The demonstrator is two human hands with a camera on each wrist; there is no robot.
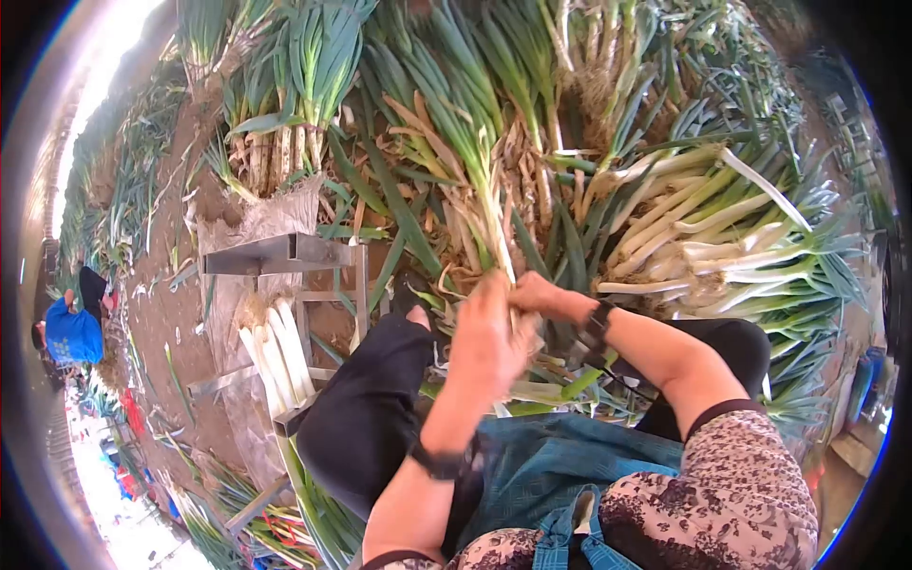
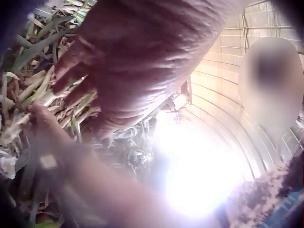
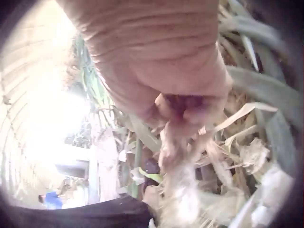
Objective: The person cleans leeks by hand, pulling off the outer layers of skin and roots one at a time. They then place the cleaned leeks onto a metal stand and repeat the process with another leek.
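My right hand (image 1: pixel 543 296) grips a large green onion (image 1: pixel 492 214) low on its pale stalk, in front of my lap; its leaves point away from me. In the right wrist view the fingers curl round the stalk, with a blurred whitish part (image 3: pixel 183 194) below them. My left hand (image 1: pixel 489 332), blurred in the head view, is right beside the stalk. In the left wrist view its fingers (image 2: pixel 71 83) reach out fairly straight, spread slightly apart, next to the right hand's fingertips. Dry husks and leaves (image 1: pixel 456 237) lie under the hands.
Peeled white onions (image 1: pixel 703 228) are piled at the right. A metal stand (image 1: pixel 285 255) is on the left, with several clean onions (image 1: pixel 275 351) resting along it. Untrimmed bundles (image 1: pixel 275 152) line the far side. A person in blue (image 1: pixel 74 331) is at the far left.
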